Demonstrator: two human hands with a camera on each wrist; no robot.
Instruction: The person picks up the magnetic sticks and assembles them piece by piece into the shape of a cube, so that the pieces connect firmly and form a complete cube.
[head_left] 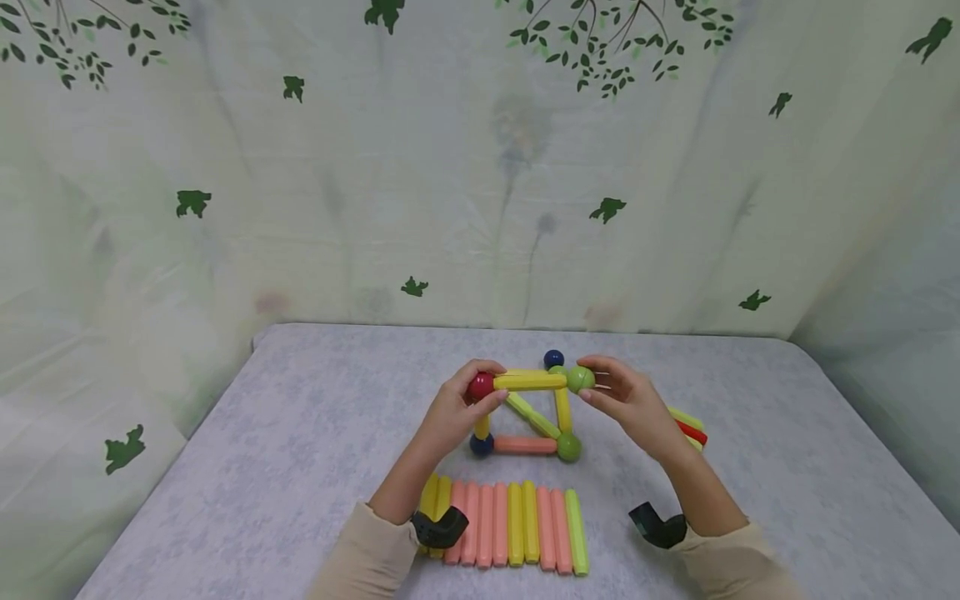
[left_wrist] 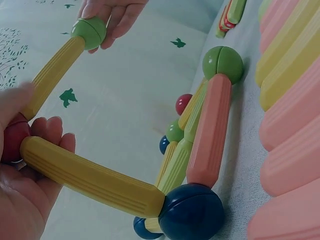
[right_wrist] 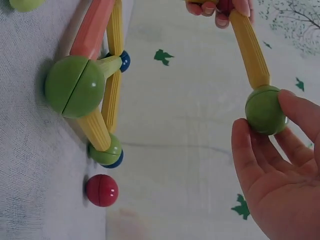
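A red ball (head_left: 481,386) is gripped between thumb and fingers by the left hand (head_left: 453,408), and a green ball (head_left: 581,380) by the right hand (head_left: 633,410); both are joined by a raised yellow rod (head_left: 530,382). Below, a rod-and-ball frame (head_left: 525,445) is rested on the worktop (head_left: 225,517), well apart from its side edges. A row of rods (head_left: 501,525) is laid nearer the wearer; the far edge is backed by a curtain (head_left: 450,183).
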